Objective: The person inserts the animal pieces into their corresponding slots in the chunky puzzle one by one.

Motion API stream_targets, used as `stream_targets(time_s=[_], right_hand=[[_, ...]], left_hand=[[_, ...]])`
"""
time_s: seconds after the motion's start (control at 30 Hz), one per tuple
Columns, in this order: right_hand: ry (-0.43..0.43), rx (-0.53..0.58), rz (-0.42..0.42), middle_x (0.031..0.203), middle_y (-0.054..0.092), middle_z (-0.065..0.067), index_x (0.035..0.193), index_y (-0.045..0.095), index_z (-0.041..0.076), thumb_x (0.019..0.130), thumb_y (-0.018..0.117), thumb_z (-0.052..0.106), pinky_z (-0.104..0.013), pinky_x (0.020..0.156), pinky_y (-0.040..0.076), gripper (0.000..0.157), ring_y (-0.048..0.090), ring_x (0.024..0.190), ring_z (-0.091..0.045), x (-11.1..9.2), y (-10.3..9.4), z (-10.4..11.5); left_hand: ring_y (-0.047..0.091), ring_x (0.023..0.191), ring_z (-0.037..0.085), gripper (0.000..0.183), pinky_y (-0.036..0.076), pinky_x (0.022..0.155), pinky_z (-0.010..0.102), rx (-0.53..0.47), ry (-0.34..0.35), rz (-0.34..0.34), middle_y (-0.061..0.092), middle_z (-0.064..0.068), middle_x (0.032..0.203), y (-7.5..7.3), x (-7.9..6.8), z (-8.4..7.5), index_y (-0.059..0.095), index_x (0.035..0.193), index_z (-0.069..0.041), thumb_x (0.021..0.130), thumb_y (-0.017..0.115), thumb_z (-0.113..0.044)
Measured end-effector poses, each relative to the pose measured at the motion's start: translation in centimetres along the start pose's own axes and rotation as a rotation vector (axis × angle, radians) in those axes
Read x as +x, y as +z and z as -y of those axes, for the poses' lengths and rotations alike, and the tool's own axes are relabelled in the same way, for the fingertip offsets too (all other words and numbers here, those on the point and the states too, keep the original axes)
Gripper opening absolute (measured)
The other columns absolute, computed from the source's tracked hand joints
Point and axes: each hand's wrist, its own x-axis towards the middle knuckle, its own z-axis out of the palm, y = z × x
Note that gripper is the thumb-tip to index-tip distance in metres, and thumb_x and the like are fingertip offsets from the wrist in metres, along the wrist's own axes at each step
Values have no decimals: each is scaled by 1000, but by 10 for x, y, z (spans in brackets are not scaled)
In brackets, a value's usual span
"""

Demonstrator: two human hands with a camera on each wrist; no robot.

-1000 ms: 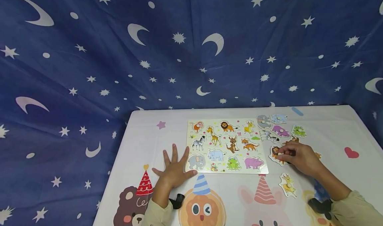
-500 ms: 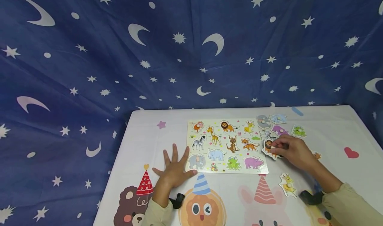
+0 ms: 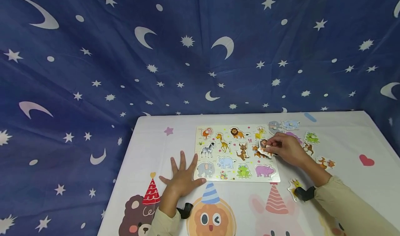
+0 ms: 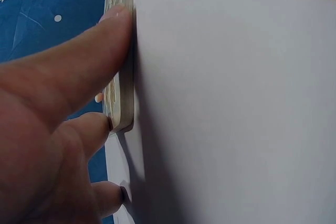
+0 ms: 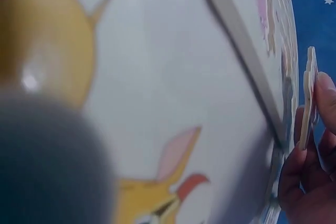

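My right hand (image 3: 289, 149) pinches a lion puzzle piece (image 3: 263, 149) between thumb and fingers, above the tiger picture at the right side of the animal puzzle board (image 3: 218, 127). The right wrist view shows the lion piece (image 5: 308, 98) nearly edge-on, apart from the surface below. With fingers spread, my left hand (image 3: 181, 182) lies at the board's lower left corner. In the left wrist view, its thumb (image 4: 113, 35) presses against the edge of the board (image 4: 127, 98). A monkey piece (image 3: 207, 132) with a knob sits at the board's top left.
Right of the board lie loose pieces: a grey elephant (image 3: 274, 126), a blue rhino (image 3: 290, 125), a purple hippo (image 3: 293, 136), a green frog (image 3: 311, 137) and brown and orange ones (image 3: 325, 162). A yellow deer-like piece (image 3: 294, 185) lies nearer, partly behind the wrist camera (image 3: 305, 193).
My right hand has lifted the lion piece from among the loose pieces and carried it left over the board. The left hand has stayed in place.
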Motion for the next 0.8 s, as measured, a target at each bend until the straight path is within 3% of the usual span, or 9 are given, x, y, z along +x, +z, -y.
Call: stream_targets(time_s=[0.27, 0.47, 0.8], right_hand=[[-45, 10, -8, 81, 58, 2, 89, 76, 12, 86, 83, 15, -20, 62, 43, 8, 49, 72, -8, 22, 9, 13], [-18, 24, 17, 84, 58, 0, 95, 76, 9, 88, 81, 14, -19, 65, 44, 9, 51, 75, -12, 36, 13, 26], [-56, 48, 29, 86, 58, -1, 97, 76, 8, 89, 80, 16, -25, 73, 51, 12, 56, 80, -12, 61, 27, 34]], left_hand=[[-15, 153, 54, 95, -4, 88, 98, 7, -1, 5, -9, 13, 173, 0, 0, 0, 22, 163, -38, 85, 70, -64], [-15, 153, 54, 95, -4, 87, 98, 7, 2, -4, -8, 14, 173, 0, 0, 0, 23, 163, -38, 85, 70, -64], [-14, 153, 54, 95, -4, 88, 98, 3, -1, -1, -8, 14, 173, 0, 0, 0, 23, 163, -38, 85, 70, -64]])
